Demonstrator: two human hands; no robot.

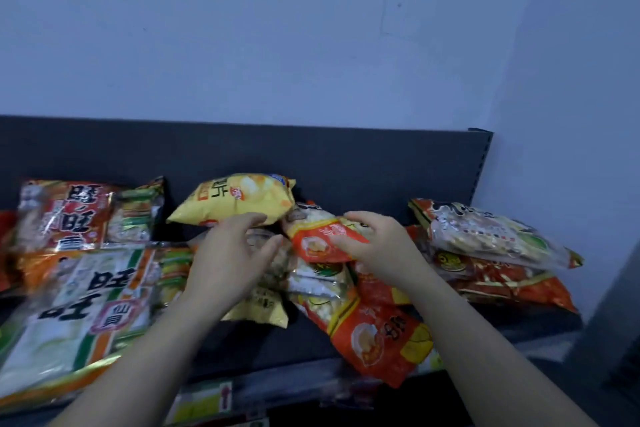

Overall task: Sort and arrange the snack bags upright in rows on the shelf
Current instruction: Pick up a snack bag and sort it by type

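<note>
Head view, centre frame: right hand (372, 246) pinches the orange bag (320, 239) atop the jumbled pile, likely to lift it for sorting. Left hand (235, 253) hovers spread, fingers empty, beside the yellow bag (235, 199), which lies on the shelf (311, 163).

Shelf: dark grey metal shelf (311, 340) with upright back panel.
Left: large white-green rice cracker bag (79, 315), lying flat.
Middle: orange-red snack bag (374, 340), flat at front edge.
Right: stacked red-orange bags (502, 281).

Pale blue-grey wall (277, 28) with hairline crack; dark grey shelving back panel (311, 156) below; dim, even light.
</note>
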